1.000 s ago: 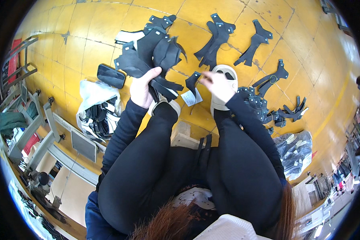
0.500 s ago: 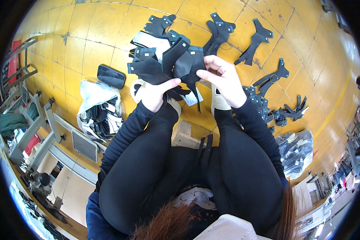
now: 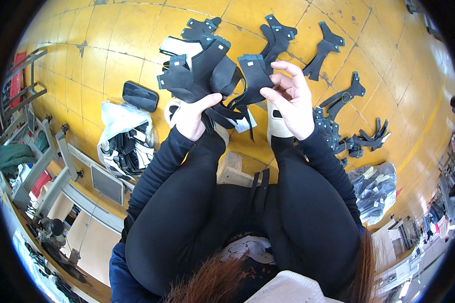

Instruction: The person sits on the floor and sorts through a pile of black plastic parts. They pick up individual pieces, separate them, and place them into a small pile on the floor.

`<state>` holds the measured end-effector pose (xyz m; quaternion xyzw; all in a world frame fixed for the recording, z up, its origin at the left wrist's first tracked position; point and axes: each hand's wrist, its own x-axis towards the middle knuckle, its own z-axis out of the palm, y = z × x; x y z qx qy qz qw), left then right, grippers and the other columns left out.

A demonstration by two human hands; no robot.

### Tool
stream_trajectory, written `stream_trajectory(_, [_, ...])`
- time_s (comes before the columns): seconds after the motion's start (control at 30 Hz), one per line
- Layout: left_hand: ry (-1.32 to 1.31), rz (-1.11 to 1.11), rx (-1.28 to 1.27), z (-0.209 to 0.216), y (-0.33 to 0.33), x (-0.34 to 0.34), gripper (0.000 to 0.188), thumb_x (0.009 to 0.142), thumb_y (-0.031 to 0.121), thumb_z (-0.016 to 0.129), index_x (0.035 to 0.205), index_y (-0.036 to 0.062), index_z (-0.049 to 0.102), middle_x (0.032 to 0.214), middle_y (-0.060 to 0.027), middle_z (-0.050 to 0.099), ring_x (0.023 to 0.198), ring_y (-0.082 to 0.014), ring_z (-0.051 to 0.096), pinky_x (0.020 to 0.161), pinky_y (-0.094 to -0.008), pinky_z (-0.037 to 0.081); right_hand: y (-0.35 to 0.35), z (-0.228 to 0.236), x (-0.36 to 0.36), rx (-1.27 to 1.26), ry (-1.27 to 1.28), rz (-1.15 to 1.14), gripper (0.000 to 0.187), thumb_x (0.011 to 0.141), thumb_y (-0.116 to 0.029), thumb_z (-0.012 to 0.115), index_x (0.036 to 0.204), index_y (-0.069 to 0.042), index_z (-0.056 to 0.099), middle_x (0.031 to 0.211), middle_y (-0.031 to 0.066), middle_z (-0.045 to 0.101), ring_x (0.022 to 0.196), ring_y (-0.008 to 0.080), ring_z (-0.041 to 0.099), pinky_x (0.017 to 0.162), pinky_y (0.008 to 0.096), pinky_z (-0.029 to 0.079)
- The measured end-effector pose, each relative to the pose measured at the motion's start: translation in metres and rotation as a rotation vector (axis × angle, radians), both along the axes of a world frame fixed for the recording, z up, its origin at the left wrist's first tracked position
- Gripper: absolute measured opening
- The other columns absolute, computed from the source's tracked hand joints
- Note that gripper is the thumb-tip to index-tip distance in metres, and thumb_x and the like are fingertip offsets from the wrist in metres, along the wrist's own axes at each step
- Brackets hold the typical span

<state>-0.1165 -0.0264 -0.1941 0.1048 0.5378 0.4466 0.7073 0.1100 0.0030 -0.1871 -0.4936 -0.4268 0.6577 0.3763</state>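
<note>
My left hand (image 3: pixel 198 115) is closed around a bundle of black fabric pieces (image 3: pixel 187 83), its thumb lying over their lower part. The pieces have dark teal edge strips and small pale labels. A single black strap-like piece (image 3: pixel 255 78) stands off to the bundle's right, its lower end running back toward the bundle. My right hand (image 3: pixel 296 101) has its thumb and a bent finger at that piece's right edge, the index finger raised away. A pale tag (image 3: pixel 245 122) hangs below the pieces. The fingers beneath the bundle are hidden.
More black pieces lie on the yellow tiled floor, among them a forked piece (image 3: pixel 322 53) and a stack (image 3: pixel 326 131). Clear plastic bags stand at left (image 3: pixel 124 118) and right (image 3: pixel 374 187). A black oblong case (image 3: pixel 140 96) lies left; a metal frame (image 3: pixel 60 166) stands farther left.
The single piece has shifted right, apart from the bundle, along with my right hand. My right index finger has lifted. The bundle in my left hand has tipped slightly left.
</note>
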Motion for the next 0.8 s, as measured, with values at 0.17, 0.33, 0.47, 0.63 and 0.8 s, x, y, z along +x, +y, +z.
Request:
stream_trajectory(0.17, [-0.019,-0.01,-0.019,0.001,0.001,0.002,0.044,0.079,-0.003,0.063,0.122,-0.0016,0.051,0.11,-0.0133,0.063,0.096,-0.0234,0.064,0.088,-0.0343,0.051,-0.001,0.001,0.001,0.185,-0.218,0.109,0.043,0.08,0.002,0.069,0.121,-0.003,0.058,0.093,-0.0015,0.054,0.082,0.0064,0.05,0.077,0.0202,0.043])
stream_trajectory(0.33, [-0.024,-0.002,-0.043,0.0,0.003,-0.005,0.043,0.08,-0.003,0.061,0.122,-0.0012,0.051,0.11,-0.0132,0.064,0.097,-0.0234,0.064,0.089,-0.0342,0.051,-0.001,0.004,0.001,0.117,-0.183,0.112,0.041,0.078,0.003,0.07,0.118,-0.002,0.06,0.095,-0.0001,0.056,0.083,0.0063,0.051,0.074,0.0195,0.045])
stream_trajectory(0.47, [-0.074,0.025,-0.034,0.0,0.005,-0.006,0.04,0.082,-0.001,0.06,0.121,-0.0017,0.052,0.11,-0.0133,0.064,0.097,-0.0226,0.064,0.089,-0.034,0.05,-0.004,-0.007,0.006,0.124,-0.166,0.165,0.041,0.077,0.004,0.071,0.116,-0.001,0.061,0.094,0.0016,0.058,0.084,0.0069,0.052,0.076,0.019,0.046])
stream_trajectory(0.63, [-0.064,0.03,-0.042,0.002,0.007,-0.01,0.038,0.083,0.0,0.059,0.12,-0.0025,0.052,0.11,-0.0138,0.064,0.097,-0.0218,0.063,0.09,-0.0339,0.05,-0.003,-0.002,0.002,0.226,-0.257,0.075,0.03,0.074,0.003,0.073,0.103,0.001,0.064,0.095,0.0055,0.064,0.085,0.0106,0.058,0.077,0.023,0.047])
stream_trajectory(0.8, [-0.03,0.057,0.046,0.005,0.01,-0.011,0.038,0.082,0.001,0.06,0.119,-0.0011,0.052,0.105,-0.0133,0.065,0.096,-0.0226,0.063,0.089,-0.0343,0.05,0.001,-0.003,0.007,0.367,-0.281,0.155,0.019,0.073,0.001,0.075,0.09,0.0,0.067,0.095,0.0081,0.066,0.086,0.0148,0.061,0.077,0.0262,0.048])
